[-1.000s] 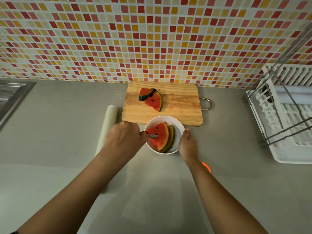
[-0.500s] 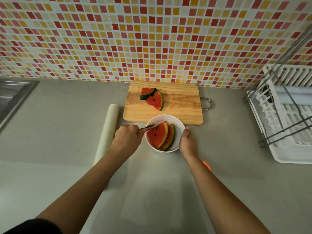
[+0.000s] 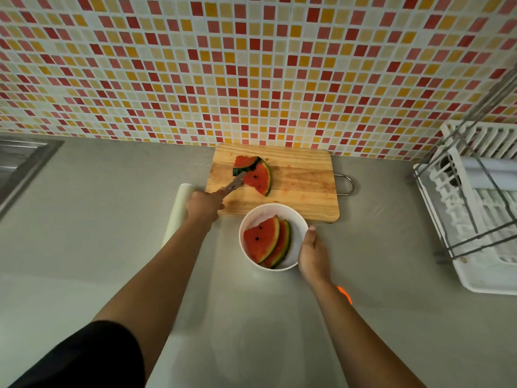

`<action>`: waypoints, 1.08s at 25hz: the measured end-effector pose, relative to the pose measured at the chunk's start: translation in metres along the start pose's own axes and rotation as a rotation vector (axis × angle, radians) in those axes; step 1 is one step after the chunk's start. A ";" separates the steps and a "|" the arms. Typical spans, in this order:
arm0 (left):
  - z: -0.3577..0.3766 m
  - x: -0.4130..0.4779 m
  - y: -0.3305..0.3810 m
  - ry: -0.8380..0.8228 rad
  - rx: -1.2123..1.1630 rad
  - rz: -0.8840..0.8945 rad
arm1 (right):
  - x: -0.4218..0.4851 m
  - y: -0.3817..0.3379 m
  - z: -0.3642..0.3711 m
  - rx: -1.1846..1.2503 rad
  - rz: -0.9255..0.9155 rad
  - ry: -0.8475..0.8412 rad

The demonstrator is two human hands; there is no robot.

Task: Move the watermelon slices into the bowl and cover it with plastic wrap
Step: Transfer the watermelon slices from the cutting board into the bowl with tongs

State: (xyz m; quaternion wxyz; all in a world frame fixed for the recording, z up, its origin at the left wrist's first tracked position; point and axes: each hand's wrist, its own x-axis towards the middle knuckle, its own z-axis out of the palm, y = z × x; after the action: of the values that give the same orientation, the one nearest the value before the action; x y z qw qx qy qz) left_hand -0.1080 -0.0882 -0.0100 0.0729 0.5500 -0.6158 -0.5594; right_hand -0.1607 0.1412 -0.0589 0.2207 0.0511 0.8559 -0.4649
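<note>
A white bowl (image 3: 249, 219) stands on the grey counter just in front of a wooden cutting board (image 3: 302, 180). Two watermelon slices (image 3: 261, 242) lie in the bowl, leaning side by side. Two more watermelon slices (image 3: 258, 177) rest on the board's left half. My left hand (image 3: 202, 205) grips metal tongs (image 3: 233, 186) whose tips touch the nearer slice on the board. My right hand (image 3: 313, 256) holds the bowl's right side, thumb at the rim. A white roll of plastic wrap (image 3: 179, 208) lies left of the board, partly hidden by my left arm.
A white dish rack (image 3: 481, 208) with metal bars stands at the right. A steel sink (image 3: 19, 163) is at the far left. The tiled wall rises right behind the board. A small orange object (image 3: 344, 294) peeks out beside my right forearm.
My left hand drew the tongs out of the bowl, leaving a slice there, and moved them back to the slices on the board. My right hand stayed on the bowl.
</note>
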 end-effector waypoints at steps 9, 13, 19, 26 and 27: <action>0.010 0.031 0.004 -0.102 -0.087 -0.079 | 0.000 0.000 -0.001 0.006 -0.015 0.003; 0.013 0.029 0.010 -0.171 -0.106 -0.066 | -0.001 -0.001 -0.001 -0.003 -0.012 0.008; 0.028 0.033 0.017 -0.207 -0.012 0.070 | -0.002 0.000 0.000 -0.003 0.005 0.020; 0.031 0.031 0.022 -0.232 -0.031 0.071 | -0.002 -0.002 0.000 -0.018 0.000 0.018; 0.023 0.033 0.024 -0.215 -0.004 0.069 | -0.002 -0.001 -0.001 -0.018 -0.003 0.015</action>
State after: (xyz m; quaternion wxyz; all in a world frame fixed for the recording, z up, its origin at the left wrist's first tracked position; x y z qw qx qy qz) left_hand -0.1515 -0.1045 -0.0168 0.0267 0.4652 -0.6373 -0.6138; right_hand -0.1599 0.1413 -0.0566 0.2142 0.0514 0.8617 -0.4572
